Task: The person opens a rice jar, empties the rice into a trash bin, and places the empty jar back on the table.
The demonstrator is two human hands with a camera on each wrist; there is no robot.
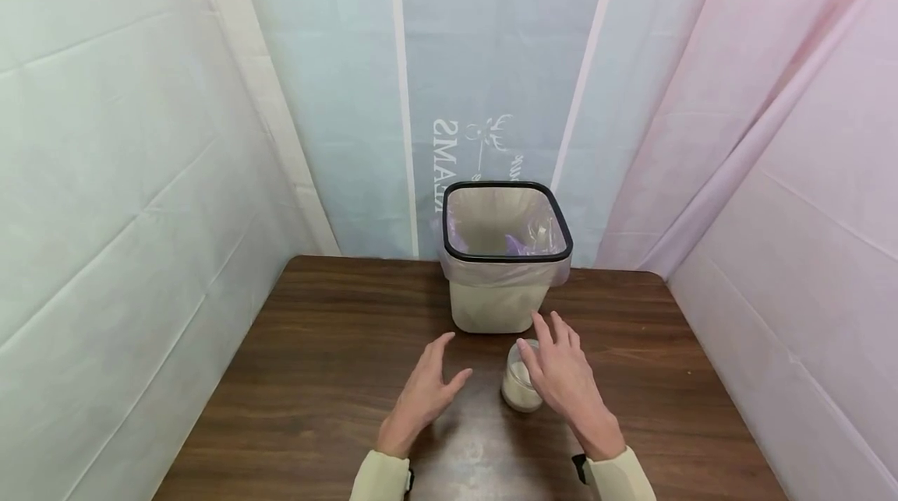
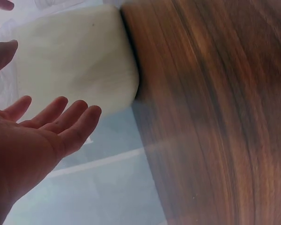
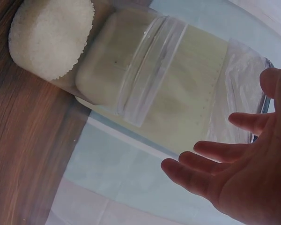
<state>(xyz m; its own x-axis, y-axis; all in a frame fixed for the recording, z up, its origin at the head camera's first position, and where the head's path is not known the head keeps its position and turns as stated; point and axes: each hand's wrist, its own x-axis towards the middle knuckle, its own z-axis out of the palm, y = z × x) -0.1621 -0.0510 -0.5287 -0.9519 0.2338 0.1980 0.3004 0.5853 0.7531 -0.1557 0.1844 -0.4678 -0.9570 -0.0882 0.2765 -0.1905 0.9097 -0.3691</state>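
Note:
A clear lidded jar (image 1: 521, 393) stands upright on the table, partly filled with white grains (image 3: 51, 40) that look like rice. My right hand (image 1: 567, 378) hovers at the jar's right side, fingers spread and partly in front of it in the head view. In the right wrist view a gap shows between those fingers and the jar. My left hand (image 1: 424, 392) is held to the jar's left, thumb and fingers apart, with nothing in it. Behind the jar stands a cream bin (image 1: 494, 305) with a black rim and a thin purplish liner.
The dark wooden table (image 1: 337, 345) runs back to a pale blue curtain (image 1: 491, 41) with mirrored lettering. Pale cloth walls (image 1: 140, 197) enclose it left and right. The bin sits near the table's far edge.

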